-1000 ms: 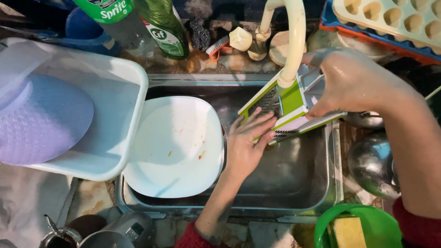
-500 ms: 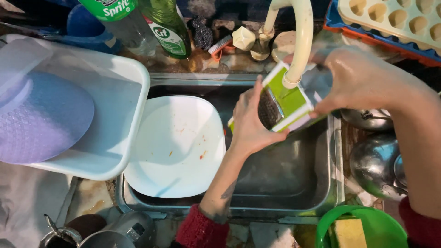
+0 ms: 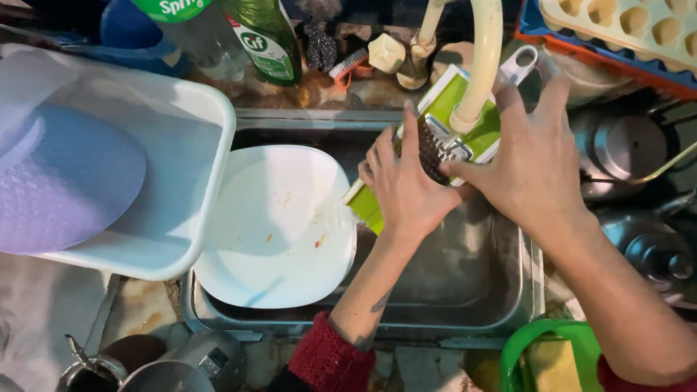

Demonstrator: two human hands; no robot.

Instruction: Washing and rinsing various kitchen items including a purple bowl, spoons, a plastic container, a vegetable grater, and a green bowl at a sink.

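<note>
1. My right hand (image 3: 534, 156) grips the green grater (image 3: 450, 123) under the tap (image 3: 483, 65).
2. My left hand (image 3: 406, 185) presses a dark scrubber (image 3: 433, 152) to its face.
3. The grater's long axis tilts from lower left to upper right.
4. The sink (image 3: 465, 283) holds a soiled white plate (image 3: 272, 229).

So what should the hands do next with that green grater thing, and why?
Probably keep scrubbing the metal blade part. The left hand presses a dark scrubber on the green grater, which the right hand steadies under the tap. No water is visibly running, so rinsing likely comes after.
</note>
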